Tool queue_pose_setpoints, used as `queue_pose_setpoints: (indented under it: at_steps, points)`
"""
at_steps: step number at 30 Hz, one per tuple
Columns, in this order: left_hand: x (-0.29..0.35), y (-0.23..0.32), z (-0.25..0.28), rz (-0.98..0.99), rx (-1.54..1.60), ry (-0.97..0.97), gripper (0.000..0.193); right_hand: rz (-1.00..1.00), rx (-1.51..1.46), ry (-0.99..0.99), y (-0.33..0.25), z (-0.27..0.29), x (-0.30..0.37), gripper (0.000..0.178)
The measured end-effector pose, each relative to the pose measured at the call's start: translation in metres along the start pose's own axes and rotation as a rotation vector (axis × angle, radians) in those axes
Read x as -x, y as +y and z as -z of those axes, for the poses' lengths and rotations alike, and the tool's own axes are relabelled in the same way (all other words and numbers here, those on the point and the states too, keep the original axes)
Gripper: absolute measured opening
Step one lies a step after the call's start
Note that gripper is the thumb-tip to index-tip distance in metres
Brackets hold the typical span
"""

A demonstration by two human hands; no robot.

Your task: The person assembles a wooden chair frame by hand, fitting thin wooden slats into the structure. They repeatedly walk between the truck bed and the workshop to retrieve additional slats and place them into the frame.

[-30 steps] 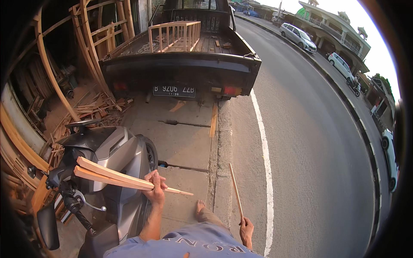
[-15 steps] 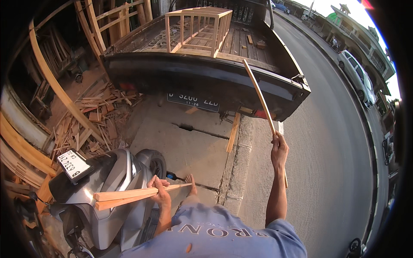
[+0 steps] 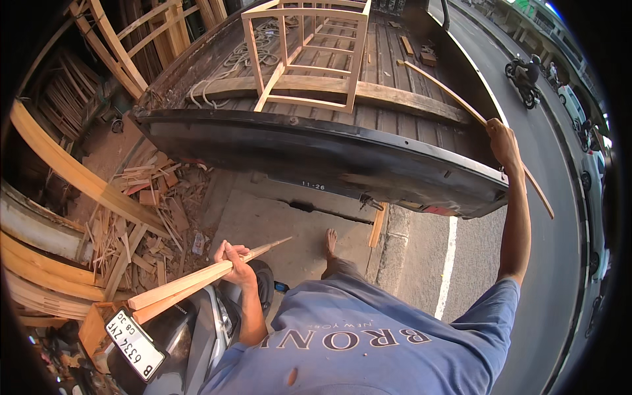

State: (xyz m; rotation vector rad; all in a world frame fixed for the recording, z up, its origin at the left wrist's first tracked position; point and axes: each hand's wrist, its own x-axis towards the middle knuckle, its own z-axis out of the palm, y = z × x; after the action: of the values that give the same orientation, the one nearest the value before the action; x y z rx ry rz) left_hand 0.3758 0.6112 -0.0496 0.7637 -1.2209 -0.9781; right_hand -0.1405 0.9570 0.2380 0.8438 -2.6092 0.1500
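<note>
My left hand is closed around wooden strips, held low and slanting over the parked scooter. At the right, my right hand grips a single thin wooden strip partway along it. That strip's far end reaches over the truck bed, and its near end sticks out past the side toward the road. A light wooden frame with open rungs lies in the bed. Below my right arm's reach runs the dark tailgate of the truck.
A grey scooter stands at the lower left, beside a heap of wood scraps. Rope and a thick beam lie in the truck bed. Long planks lean at the left. A motorcycle with a rider is on the road.
My right hand has moved up and right, bringing its strip over the truck's right side. The truck appears closer. My left hand still holds its strips. A motorcycle has come into view.
</note>
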Motion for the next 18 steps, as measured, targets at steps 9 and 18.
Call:
queue_pose_setpoints:
  at_steps: [9,18]
  points:
    - [-0.051,-0.076,-0.057,-0.067,-0.339,0.317,0.023,0.235,-0.253,-0.292,-0.024,-0.203,-0.228,0.023]
    - [-0.035,-0.101,-0.078,0.168,-0.650,0.515,0.026,0.408,-0.555,-0.220,-0.156,-0.399,-0.325,0.023]
